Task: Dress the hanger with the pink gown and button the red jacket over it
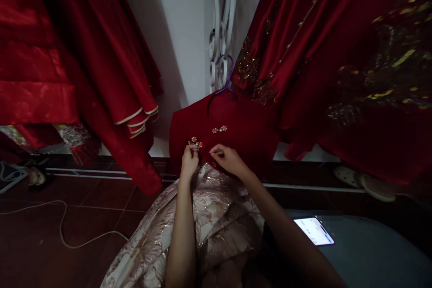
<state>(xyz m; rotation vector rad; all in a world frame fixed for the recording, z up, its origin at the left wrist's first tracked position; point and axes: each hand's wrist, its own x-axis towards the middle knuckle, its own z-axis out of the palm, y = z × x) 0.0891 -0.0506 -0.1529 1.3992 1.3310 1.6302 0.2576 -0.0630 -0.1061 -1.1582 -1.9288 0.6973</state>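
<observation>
A red garment (251, 137) hangs in front of me on a purple hanger (229, 76). One pearl-and-gold flower clasp (220, 129) sits on its front below the neckline. My left hand (190, 162) is closed, thumb and fingers pinching a second flower clasp (195, 141) at the garment's left side. To the right of it, my right hand (228, 158) is closed in a pinch just in front of the red cloth. Whatever lies between those fingertips, if anything, is too small to make out. Pale patterned fabric (205, 216) spreads under my forearms.
Red garments (111, 54) hang on the left, and gold-embroidered red ones (303, 63) on the right. A lit phone (314, 230) lies on a grey surface (371, 252). A cable (62, 220) crosses the tiled floor. Pale clogs (364, 182) stand at right.
</observation>
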